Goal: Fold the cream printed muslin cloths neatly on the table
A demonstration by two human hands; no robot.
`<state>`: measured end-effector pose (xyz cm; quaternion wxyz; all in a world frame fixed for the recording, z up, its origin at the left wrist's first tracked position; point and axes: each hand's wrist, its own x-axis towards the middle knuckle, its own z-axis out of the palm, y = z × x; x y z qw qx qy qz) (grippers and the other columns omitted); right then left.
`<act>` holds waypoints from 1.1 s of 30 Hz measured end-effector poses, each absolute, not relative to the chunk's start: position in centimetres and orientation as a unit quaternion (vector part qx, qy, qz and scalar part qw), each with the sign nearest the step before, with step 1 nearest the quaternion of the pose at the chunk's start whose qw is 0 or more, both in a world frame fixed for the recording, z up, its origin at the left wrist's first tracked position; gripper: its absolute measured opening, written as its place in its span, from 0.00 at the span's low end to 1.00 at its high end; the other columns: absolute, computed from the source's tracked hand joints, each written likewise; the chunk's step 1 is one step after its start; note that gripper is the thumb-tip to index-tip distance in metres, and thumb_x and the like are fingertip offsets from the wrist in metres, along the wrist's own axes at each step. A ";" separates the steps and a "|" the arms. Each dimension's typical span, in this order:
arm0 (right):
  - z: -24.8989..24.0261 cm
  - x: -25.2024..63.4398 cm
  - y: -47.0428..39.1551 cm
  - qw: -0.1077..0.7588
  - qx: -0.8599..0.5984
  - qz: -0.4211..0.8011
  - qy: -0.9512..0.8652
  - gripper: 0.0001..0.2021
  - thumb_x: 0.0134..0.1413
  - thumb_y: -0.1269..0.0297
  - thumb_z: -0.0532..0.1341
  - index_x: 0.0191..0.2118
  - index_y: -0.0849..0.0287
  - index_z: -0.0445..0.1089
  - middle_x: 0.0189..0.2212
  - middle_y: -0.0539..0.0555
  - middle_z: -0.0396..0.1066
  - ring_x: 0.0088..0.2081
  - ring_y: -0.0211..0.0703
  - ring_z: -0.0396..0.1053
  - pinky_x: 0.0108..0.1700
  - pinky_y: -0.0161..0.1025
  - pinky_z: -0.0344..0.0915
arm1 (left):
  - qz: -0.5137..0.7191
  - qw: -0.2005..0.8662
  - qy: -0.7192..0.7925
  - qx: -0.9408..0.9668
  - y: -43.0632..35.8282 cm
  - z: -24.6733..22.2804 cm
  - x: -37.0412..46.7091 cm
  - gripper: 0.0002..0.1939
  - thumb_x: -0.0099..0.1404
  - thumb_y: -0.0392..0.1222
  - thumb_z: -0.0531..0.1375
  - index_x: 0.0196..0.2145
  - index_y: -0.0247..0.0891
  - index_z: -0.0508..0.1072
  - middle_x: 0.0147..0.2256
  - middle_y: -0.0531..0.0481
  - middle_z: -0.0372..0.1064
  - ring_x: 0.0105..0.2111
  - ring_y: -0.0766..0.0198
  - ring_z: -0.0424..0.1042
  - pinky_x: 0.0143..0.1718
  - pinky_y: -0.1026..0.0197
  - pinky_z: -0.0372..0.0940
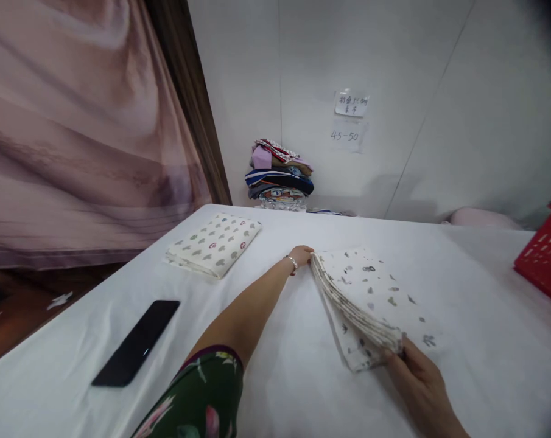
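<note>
A white cloth (371, 286) printed with small grey and dark motifs lies on the white-covered table, folded into several layers. My left hand (301, 255) is closed on its far left corner, a bracelet on the wrist. My right hand (414, 374) pinches the stacked layers at the near corner, thumb on top. Between the two hands the layered left edge is lifted and bows, and one layer hangs below it onto the table. Left of my left arm lies another folded white cloth (215, 243) with grey mushroom-like prints and a few red ones, touched by neither hand.
A black phone (137, 344) lies near the table's left edge. Folded fabrics (280, 173) are piled by the wall at the far edge. A red plastic basket (547, 255) stands at the right. A pink curtain (83, 121) hangs at the left; handwritten paper signs (350, 104) are on the wall.
</note>
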<state>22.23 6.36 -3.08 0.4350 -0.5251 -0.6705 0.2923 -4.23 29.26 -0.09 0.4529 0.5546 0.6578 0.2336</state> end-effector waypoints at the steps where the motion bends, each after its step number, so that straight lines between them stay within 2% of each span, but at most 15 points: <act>1: -3.2 22.1 6.4 0.409 -0.505 0.257 -0.716 0.17 0.53 0.61 0.57 0.49 0.56 0.66 0.47 0.56 0.68 0.46 0.49 0.68 0.46 0.40 0.67 | 0.227 0.453 0.659 0.556 29.3 0.1 -4.3 0.19 0.58 0.32 0.55 0.48 0.38 0.69 0.40 0.49 0.73 0.37 0.67 0.72 0.34 0.69 0.66; 5: -3.8 21.9 6.5 0.334 -0.414 0.075 -0.844 0.18 0.51 0.65 0.59 0.50 0.53 0.66 0.50 0.56 0.66 0.51 0.50 0.64 0.51 0.45 0.65 | 0.194 0.451 0.662 0.566 29.3 1.0 -4.3 0.13 0.59 0.36 0.55 0.42 0.39 0.73 0.37 0.49 0.74 0.36 0.66 0.72 0.32 0.70 0.66; 8: -4.0 21.8 6.4 0.306 -0.394 0.006 -0.867 0.20 0.51 0.65 0.59 0.52 0.53 0.64 0.50 0.56 0.65 0.52 0.50 0.62 0.52 0.48 0.64 | 0.171 0.435 0.675 0.571 29.4 1.8 -4.1 0.10 0.58 0.36 0.55 0.37 0.37 0.74 0.34 0.47 0.74 0.34 0.65 0.72 0.30 0.69 0.65; 14: -3.7 21.6 6.2 0.306 -0.421 0.024 -0.854 0.17 0.55 0.66 0.55 0.52 0.55 0.63 0.51 0.58 0.64 0.52 0.48 0.62 0.50 0.43 0.66 | 0.172 0.387 0.709 0.564 29.2 1.7 -3.8 0.11 0.58 0.40 0.54 0.38 0.41 0.73 0.38 0.47 0.73 0.34 0.61 0.71 0.28 0.65 0.65; 19: -3.5 21.2 6.2 0.300 -0.400 -0.027 -0.866 0.18 0.53 0.65 0.57 0.51 0.56 0.65 0.50 0.57 0.66 0.52 0.50 0.63 0.51 0.47 0.65 | 0.169 0.353 0.730 0.560 29.1 0.9 -4.1 0.15 0.55 0.43 0.56 0.41 0.43 0.71 0.38 0.45 0.72 0.33 0.55 0.71 0.24 0.60 0.65; 22: -3.4 21.0 6.4 0.307 -0.396 -0.035 -0.865 0.16 0.53 0.66 0.57 0.49 0.56 0.66 0.49 0.57 0.67 0.51 0.49 0.63 0.50 0.46 0.66 | 0.188 0.328 0.725 0.576 29.2 1.2 -4.5 0.17 0.60 0.50 0.50 0.42 0.42 0.70 0.38 0.45 0.72 0.32 0.58 0.71 0.25 0.61 0.65; 26: -3.6 20.8 6.5 0.307 -0.398 -0.038 -0.863 0.17 0.53 0.65 0.57 0.50 0.57 0.65 0.49 0.58 0.67 0.51 0.49 0.63 0.50 0.46 0.66 | 0.212 0.299 0.695 0.619 28.8 2.3 -4.5 0.27 0.62 0.61 0.43 0.36 0.39 0.72 0.37 0.46 0.72 0.35 0.60 0.70 0.31 0.63 0.64; 29: -3.8 20.8 6.4 0.300 -0.404 -0.034 -0.864 0.18 0.53 0.65 0.57 0.51 0.56 0.64 0.50 0.57 0.66 0.52 0.49 0.63 0.50 0.46 0.65 | 0.160 0.277 0.673 0.667 28.4 3.2 -3.6 0.30 0.54 0.69 0.48 0.33 0.39 0.73 0.37 0.45 0.72 0.37 0.57 0.70 0.32 0.63 0.64; 33: -3.4 20.7 6.3 0.303 -0.404 -0.040 -0.862 0.18 0.54 0.65 0.57 0.51 0.56 0.65 0.49 0.57 0.66 0.51 0.48 0.63 0.50 0.45 0.66 | 0.077 0.234 0.669 0.701 28.6 3.6 -2.2 0.27 0.51 0.63 0.56 0.39 0.39 0.73 0.44 0.42 0.70 0.42 0.53 0.69 0.34 0.61 0.64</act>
